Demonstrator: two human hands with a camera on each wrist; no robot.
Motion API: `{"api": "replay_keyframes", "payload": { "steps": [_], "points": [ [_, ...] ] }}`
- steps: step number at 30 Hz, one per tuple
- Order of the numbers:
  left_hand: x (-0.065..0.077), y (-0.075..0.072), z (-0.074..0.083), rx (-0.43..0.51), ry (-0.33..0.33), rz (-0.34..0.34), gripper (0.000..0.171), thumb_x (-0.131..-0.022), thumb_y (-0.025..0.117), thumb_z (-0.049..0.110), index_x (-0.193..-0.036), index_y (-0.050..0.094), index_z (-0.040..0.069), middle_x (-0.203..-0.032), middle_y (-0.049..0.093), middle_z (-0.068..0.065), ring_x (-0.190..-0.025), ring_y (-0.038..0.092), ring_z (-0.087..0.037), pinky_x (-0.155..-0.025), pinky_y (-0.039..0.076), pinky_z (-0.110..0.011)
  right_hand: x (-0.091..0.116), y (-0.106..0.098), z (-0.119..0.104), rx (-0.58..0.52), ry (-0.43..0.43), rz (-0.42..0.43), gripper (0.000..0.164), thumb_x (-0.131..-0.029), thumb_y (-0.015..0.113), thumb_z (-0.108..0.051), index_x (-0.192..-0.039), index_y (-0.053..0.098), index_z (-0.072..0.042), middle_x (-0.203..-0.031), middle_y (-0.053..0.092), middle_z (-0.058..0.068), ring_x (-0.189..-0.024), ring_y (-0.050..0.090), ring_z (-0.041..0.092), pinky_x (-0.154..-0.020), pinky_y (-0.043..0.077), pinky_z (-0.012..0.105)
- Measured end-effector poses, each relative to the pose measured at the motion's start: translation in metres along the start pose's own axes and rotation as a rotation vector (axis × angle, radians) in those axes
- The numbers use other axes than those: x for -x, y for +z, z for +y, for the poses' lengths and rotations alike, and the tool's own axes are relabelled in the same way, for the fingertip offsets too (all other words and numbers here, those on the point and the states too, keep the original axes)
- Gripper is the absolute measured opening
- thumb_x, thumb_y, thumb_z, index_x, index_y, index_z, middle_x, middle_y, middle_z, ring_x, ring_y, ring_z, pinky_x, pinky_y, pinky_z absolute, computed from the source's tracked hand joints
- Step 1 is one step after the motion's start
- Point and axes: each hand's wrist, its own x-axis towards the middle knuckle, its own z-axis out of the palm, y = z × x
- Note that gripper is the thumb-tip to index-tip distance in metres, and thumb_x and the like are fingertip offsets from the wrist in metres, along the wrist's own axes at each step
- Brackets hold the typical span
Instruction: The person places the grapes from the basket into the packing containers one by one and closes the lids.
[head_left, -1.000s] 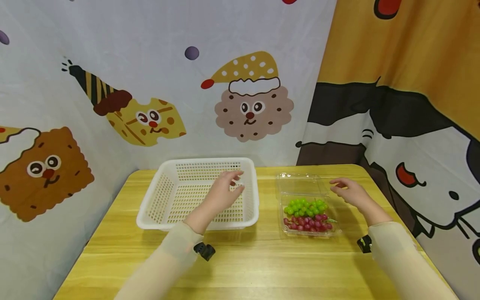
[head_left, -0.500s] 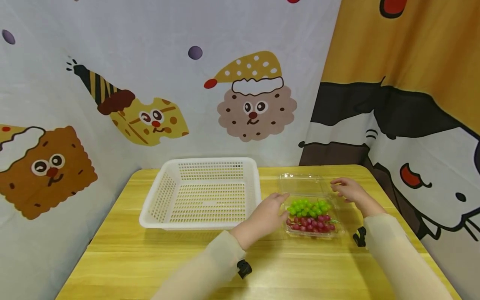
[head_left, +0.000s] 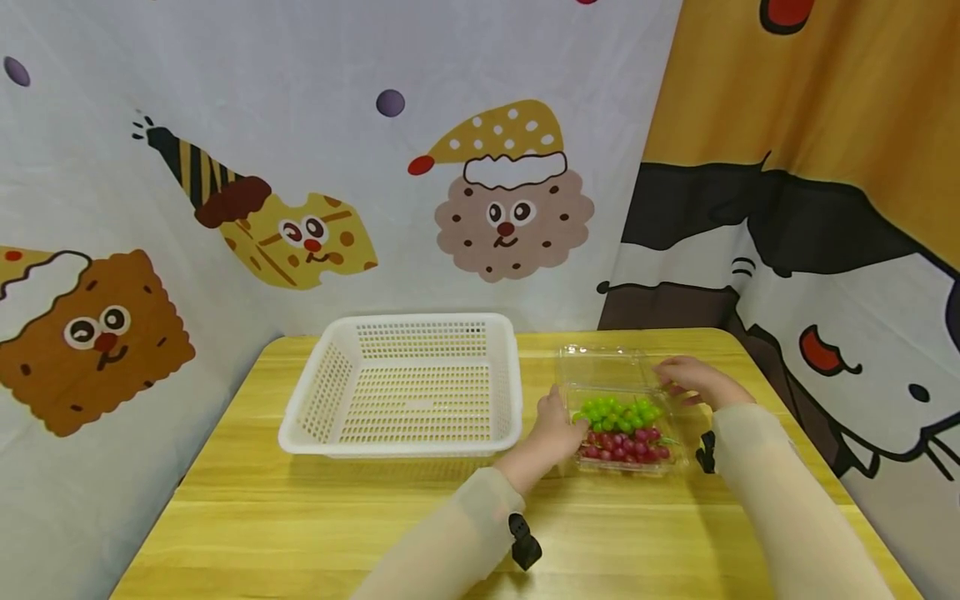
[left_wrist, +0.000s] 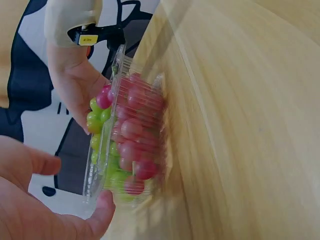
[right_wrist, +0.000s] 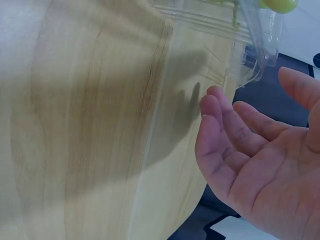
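On the right half of the table, a clear plastic clamshell box point(head_left: 622, 469) stands with its lid point(head_left: 603, 367) folded back. Green grapes point(head_left: 617, 412) lie in its back part and red grapes point(head_left: 624, 447) in front. My left hand point(head_left: 550, 435) is at the box's left side, thumb right by the rim; the left wrist view shows its fingers point(left_wrist: 47, 164) spread apart. At the box's back right corner is my right hand point(head_left: 696, 379), beside the lid hinge. Its fingers point(right_wrist: 212, 145) are loosely bent, holding nothing in the right wrist view.
A white perforated plastic basket point(head_left: 512, 400) stands on the left part of the wooden table point(head_left: 315, 525), with nothing in it. Behind the table hangs a curtain point(head_left: 322, 100) printed with cartoon figures. A black wrist camera point(head_left: 525, 542) sits on each sleeve.
My left hand has moved from over the basket rightward to the box's left side. My right hand has come slightly closer to the box. The grapes and basket stay in place.
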Motion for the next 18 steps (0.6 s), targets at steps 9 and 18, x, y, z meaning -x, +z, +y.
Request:
{"api": "replay_keyframes", "payload": {
  "steps": [9, 18],
  "points": [
    [-0.008, 0.003, -0.014, 0.128, -0.020, 0.084, 0.050, -0.092, 0.043, 0.003, -0.141, 0.038, -0.005, -0.125, 0.055, -0.020, -0.081, 0.051, -0.019, -0.058, 0.041, -0.023, -0.008, 0.000, -0.006, 0.020, 0.037, -0.016, 0.040, -0.101, 0.041, -0.032, -0.110, 0.048, 0.007, -0.103, 0.053, 0.015, -0.092, 0.050, 0.027, -0.079, 0.046, 0.041],
    [-0.013, 0.009, -0.022, 0.221, 0.001, 0.078, 0.044, -0.095, 0.045, 0.001, -0.139, 0.044, -0.002, -0.084, 0.056, -0.002, -0.049, 0.044, -0.007, -0.046, 0.036, -0.017, -0.015, -0.006, -0.009, -0.028, -0.027, -0.071, 0.062, -0.101, 0.039, -0.022, -0.147, 0.013, 0.010, -0.081, 0.052, 0.004, -0.080, 0.049, 0.021, -0.079, 0.042, 0.039]
  ]
}}
